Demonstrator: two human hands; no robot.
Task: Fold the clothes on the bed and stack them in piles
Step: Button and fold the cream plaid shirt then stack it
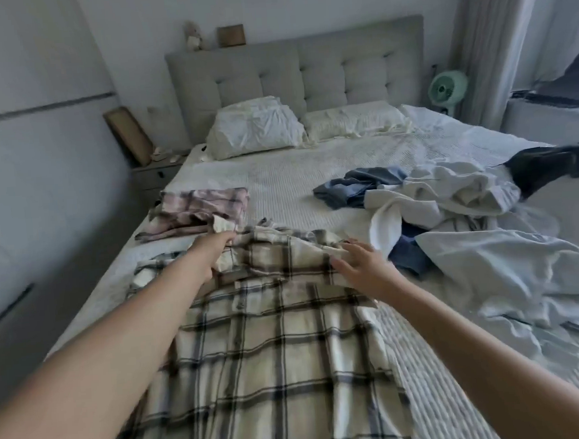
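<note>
The cream plaid shirt (271, 339) lies spread on the near part of the bed (295, 178), its collar end toward the headboard and its hem running off the bottom of the view. The likeliest trouble, I'd say, is at that far end: the cloth there is bunched and rumpled, so a fold made now could trap creases or go crooked. It could also drag into the pink plaid garment (199, 211) lying just beyond (already folded, by the look of it).

The left hand (215, 251) reaches far forward, its fingers curled into the cloth near the collar, gripping it. The right hand (362, 265) rests flat on the shirt's right shoulder area, fingers straight and slightly spread, holding nothing. Both arms are stretched long. To the right sits a heap of white, blue and dark clothes (449, 196), still unfolded.
</note>
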